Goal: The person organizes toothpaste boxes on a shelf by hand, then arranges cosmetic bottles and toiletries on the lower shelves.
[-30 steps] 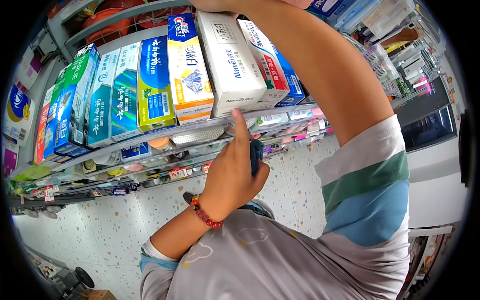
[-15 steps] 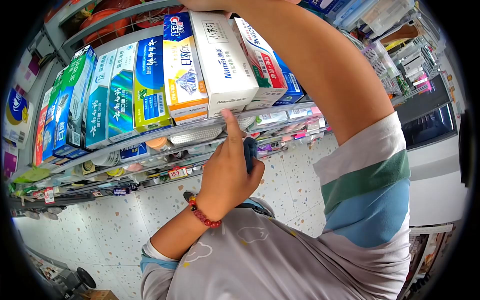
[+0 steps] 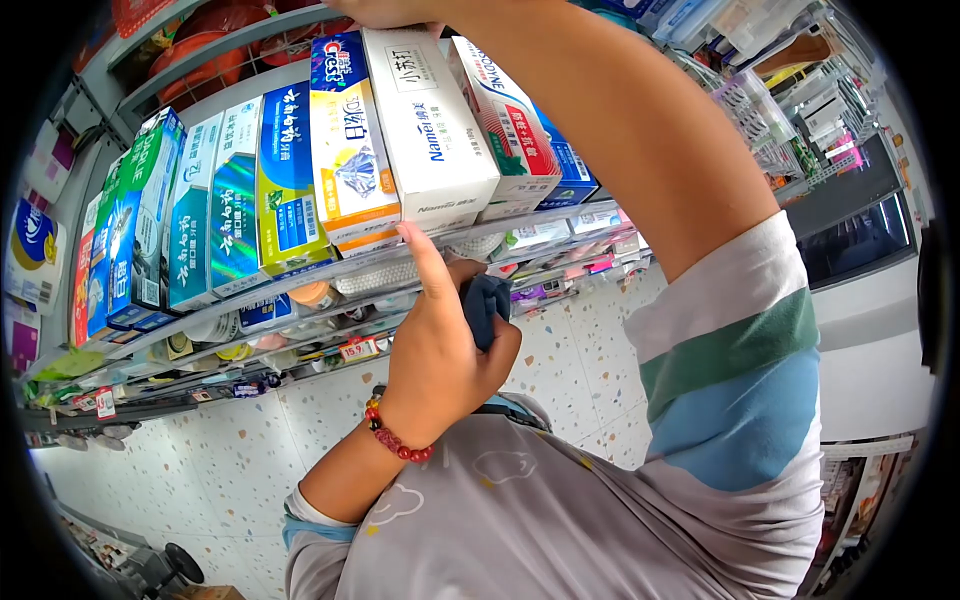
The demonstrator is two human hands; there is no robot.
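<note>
My left hand (image 3: 445,345), with a red bead bracelet on the wrist, is closed around a dark cloth (image 3: 486,308). Its index finger points up to the shelf edge, by the lower corner of the orange and white Crest toothpaste box (image 3: 355,165). Next to that box is a white Namei toothpaste box (image 3: 430,135). My right arm reaches across the top of the view. The right hand (image 3: 385,10) is at the far end of the Namei and Crest boxes, cut off by the frame edge, its fingers hidden.
Yunnan Baiyao toothpaste boxes (image 3: 285,170) and green Darlie boxes (image 3: 150,200) line the shelf on the left. A Sensodyne box (image 3: 510,130) stands on the right. Lower shelves hold packaged goods above a speckled floor (image 3: 230,450). Wire baskets (image 3: 755,115) are at the upper right.
My left hand has shifted slightly left along the shelf edge, from under the Namei box to the Crest box corner. More of the dark cloth shows. The right hand remains at the top.
</note>
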